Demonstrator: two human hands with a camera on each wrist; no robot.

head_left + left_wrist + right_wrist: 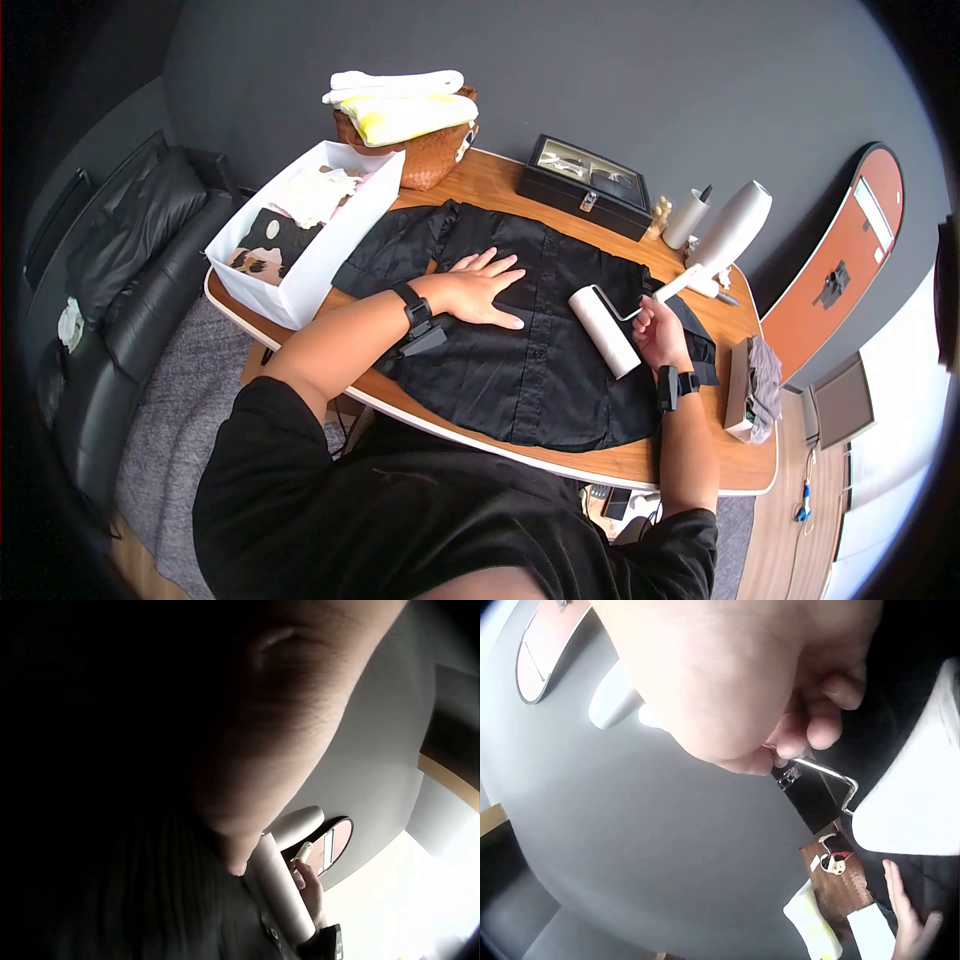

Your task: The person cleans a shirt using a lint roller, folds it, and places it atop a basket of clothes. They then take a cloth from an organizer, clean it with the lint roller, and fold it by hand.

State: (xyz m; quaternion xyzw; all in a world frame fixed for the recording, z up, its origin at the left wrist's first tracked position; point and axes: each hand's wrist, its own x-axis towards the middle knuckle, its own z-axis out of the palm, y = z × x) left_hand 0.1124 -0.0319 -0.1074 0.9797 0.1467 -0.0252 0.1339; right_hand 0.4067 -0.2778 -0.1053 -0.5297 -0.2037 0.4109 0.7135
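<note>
A black buttoned shirt (500,370) lies spread over the wooden table. My left hand (480,288) rests on it with the fingers spread, left of the button strip. In my right hand (660,333) is the handle of a lint roller (604,332), gripped by curled fingers. The white roll lies at a slant over the right part of the shirt, joined to the handle by a bent metal rod (832,771). From the left wrist view, the roll (281,889) shows just beyond the left hand's fingertips.
Left stands a white box (335,245) with folded clothes; behind it, towels (405,110) top a brown woven basket (430,165). A black display case (585,185), a silver hair dryer (730,230) and a tissue box (740,400) line the back and right. A red-brown ironing board (835,260) leans beyond.
</note>
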